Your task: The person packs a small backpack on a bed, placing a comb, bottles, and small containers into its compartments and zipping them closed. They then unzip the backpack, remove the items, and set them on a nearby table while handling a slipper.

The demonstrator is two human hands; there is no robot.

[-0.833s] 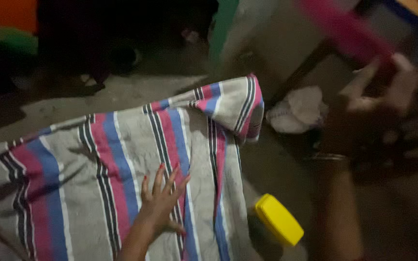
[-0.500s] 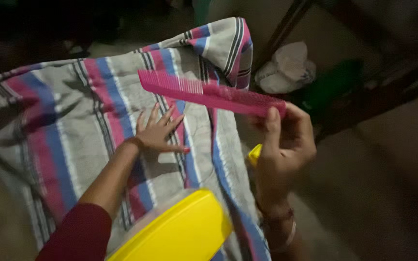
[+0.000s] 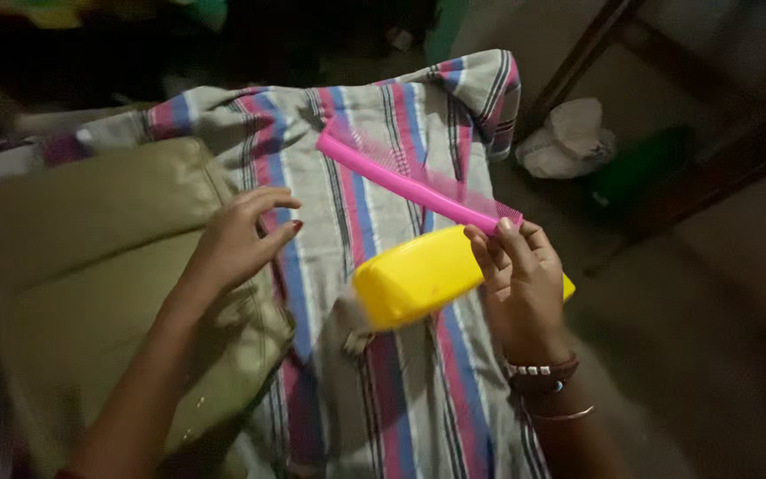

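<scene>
While the right hand (image 3: 525, 284) pinches one end of the pink comb (image 3: 414, 184), its length slanting up-left over the striped cloth (image 3: 401, 399), the left hand (image 3: 237, 239) hovers loosely curled and empty, near the yellow container (image 3: 414, 277).

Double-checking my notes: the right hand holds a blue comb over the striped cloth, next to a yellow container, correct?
Not quite: the comb is pink, not blue, as the head view shows. The right hand does hold it over the striped cloth, next to the yellow container.

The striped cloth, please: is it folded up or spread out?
Spread out: the striped cloth lies mostly flat, stripes running lengthwise, with one far corner turned over.
</scene>
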